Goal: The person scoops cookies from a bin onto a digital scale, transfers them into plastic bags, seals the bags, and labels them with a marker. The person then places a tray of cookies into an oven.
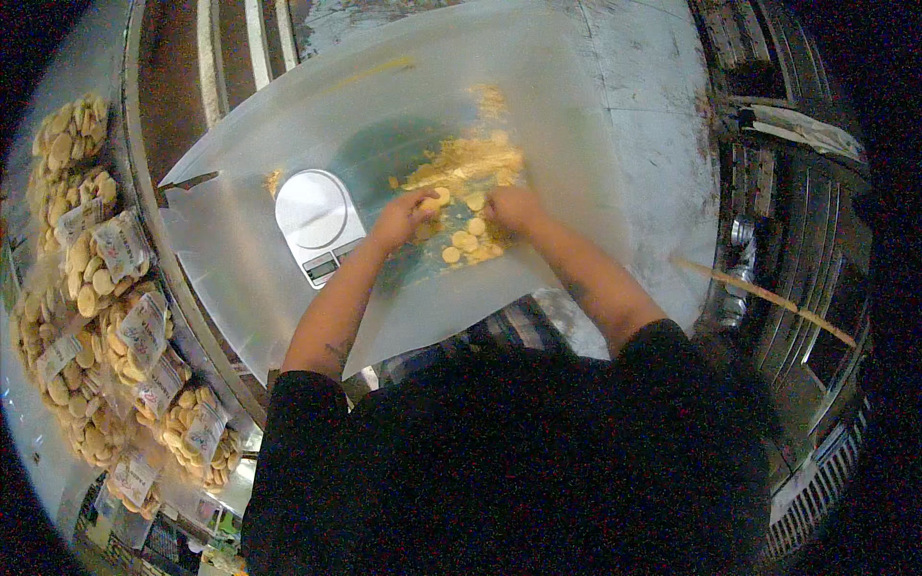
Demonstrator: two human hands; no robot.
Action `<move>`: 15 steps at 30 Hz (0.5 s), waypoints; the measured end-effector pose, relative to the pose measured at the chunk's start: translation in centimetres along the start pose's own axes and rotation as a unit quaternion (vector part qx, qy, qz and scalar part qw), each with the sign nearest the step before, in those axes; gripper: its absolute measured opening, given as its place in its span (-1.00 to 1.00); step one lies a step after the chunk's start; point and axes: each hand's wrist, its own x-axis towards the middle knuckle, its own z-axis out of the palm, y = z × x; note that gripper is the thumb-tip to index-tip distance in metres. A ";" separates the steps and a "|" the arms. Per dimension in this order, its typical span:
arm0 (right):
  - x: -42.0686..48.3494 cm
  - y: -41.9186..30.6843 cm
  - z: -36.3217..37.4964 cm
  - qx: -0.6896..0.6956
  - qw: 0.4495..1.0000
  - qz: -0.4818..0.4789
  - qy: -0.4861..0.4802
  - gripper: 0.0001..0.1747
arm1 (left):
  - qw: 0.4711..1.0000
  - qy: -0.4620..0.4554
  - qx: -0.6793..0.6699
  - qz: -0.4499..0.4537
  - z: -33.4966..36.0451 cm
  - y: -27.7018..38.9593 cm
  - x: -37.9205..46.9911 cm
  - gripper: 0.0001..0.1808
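My left hand (398, 222) pinches a round pale-yellow biscuit (441, 195) between thumb and fingers. Opposite it, my right hand (515, 209) has curled fingers beside another biscuit (475, 201); whether it grips that one is hidden. Several loose biscuits (464, 241) lie between and just below my hands. Beyond them spreads a heap of yellow crumbs and broken pieces (468, 162). All of this rests on a translucent plastic sheet (569, 187). To the left of my left hand stands a white digital kitchen scale (313, 209), its round platform bare.
On the far left, filled clear bags of biscuits (101, 266) with printed labels lie piled on another surface. A gap with pale bars (256, 43) runs between the two surfaces. A thin wooden stick (771, 294) juts out at the right, near dark metal racks (799, 216).
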 end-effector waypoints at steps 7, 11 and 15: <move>1.0 -2.7 3.2 -0.013 0.987 -0.103 -0.125 -0.73 | 0.796 0.025 -0.575 -0.187 0.0 -0.2 -1.0 -0.80; 1.0 -2.2 2.4 -0.035 0.976 -0.195 -0.093 -0.75 | 0.950 0.028 -0.212 -0.227 1.4 -1.7 -0.9 -0.78; 0.9 -4.0 -0.1 0.061 0.985 -0.162 0.003 -0.77 | 0.982 0.149 0.067 -0.097 3.6 -2.7 -1.3 -0.77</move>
